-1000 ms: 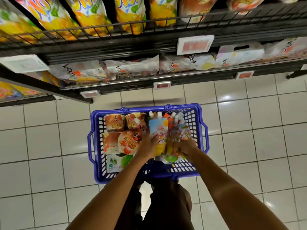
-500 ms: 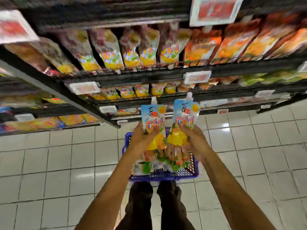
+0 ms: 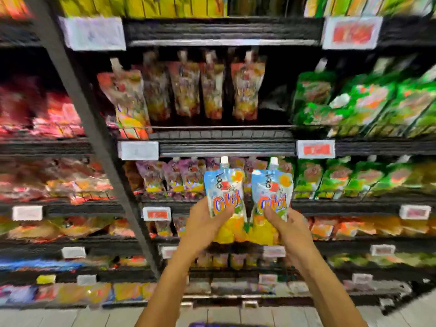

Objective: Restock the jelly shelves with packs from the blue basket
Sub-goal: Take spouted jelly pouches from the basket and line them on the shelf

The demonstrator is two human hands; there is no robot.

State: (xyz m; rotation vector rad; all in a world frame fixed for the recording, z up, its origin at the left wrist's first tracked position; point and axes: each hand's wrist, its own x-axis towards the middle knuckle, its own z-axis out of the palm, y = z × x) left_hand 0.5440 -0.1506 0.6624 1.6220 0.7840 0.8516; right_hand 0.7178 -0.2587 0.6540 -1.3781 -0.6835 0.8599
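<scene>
Change: a second ago both hands were down in the blue basket (image 3: 200, 324) on the floor, closing on spouted pouches. Half a second ago they were lifted just above it. Now the view has tipped up to the shelving, and only a sliver of the basket shows at the bottom edge, between the forearms.

Left hand (image 3: 203, 228): grips the lower half of the left pouch (image 3: 224, 192), thumb across the front, fingers behind.
Right hand (image 3: 289, 228): grips the right pouch (image 3: 271, 192) the same way.
Both pouches are upright with white caps on top, side by side and nearly touching. They are held in the air in front of the shelves, not yet on one.

Judgement: the pick from the basket is done for this pair, and placing is the step in hand. Much of the frame is motion-blurred, so I cannot tell which row is the target.

Surface and room, near to far:
- Pale floor tiles (image 3: 70, 317) run along the bottom edge.
- Low shelves hold yellow and orange packs, blurred.
- Behind the pouches is a black shelf edge (image 3: 330, 206), with a red price tag (image 3: 157, 213) to the left of the hands.
- On that shelf, purple pouches (image 3: 186, 178) stand left of centre and green bags (image 3: 342, 178) to the right.
- One level up, a row of standing pouches (image 3: 212, 90) has a dark gap at its right end, then more green bags.
- A black post (image 3: 99, 147) slants down the left side, with red and orange packs beyond it.
</scene>
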